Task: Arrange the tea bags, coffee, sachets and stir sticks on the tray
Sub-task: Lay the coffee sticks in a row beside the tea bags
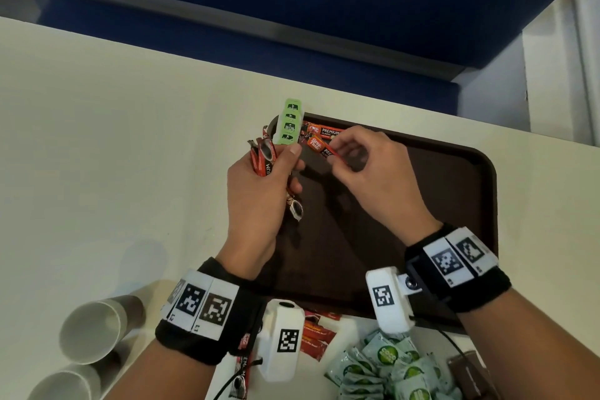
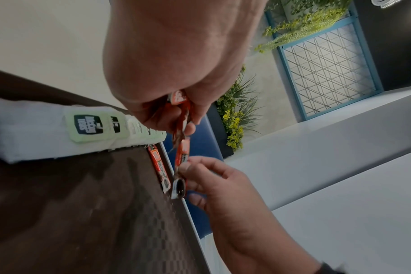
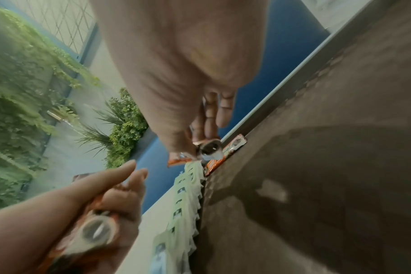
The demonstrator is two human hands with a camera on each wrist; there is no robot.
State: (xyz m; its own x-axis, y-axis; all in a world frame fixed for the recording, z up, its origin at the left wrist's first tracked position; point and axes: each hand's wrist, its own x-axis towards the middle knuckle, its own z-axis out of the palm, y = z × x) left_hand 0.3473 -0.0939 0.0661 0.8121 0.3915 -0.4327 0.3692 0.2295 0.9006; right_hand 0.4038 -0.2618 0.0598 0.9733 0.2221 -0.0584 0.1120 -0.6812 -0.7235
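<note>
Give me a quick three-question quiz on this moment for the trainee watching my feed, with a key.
1. True or false: the left hand grips a bundle of red coffee sticks.
2. What does the right hand pinch? A) a green tea bag B) one red coffee stick C) a paper cup
3. Fill in: the row of green tea bags lies at the tray's far ____ corner.

Key: 1 true; 2 B; 3 left. One more coffee stick already lies along the tray's far edge.
</note>
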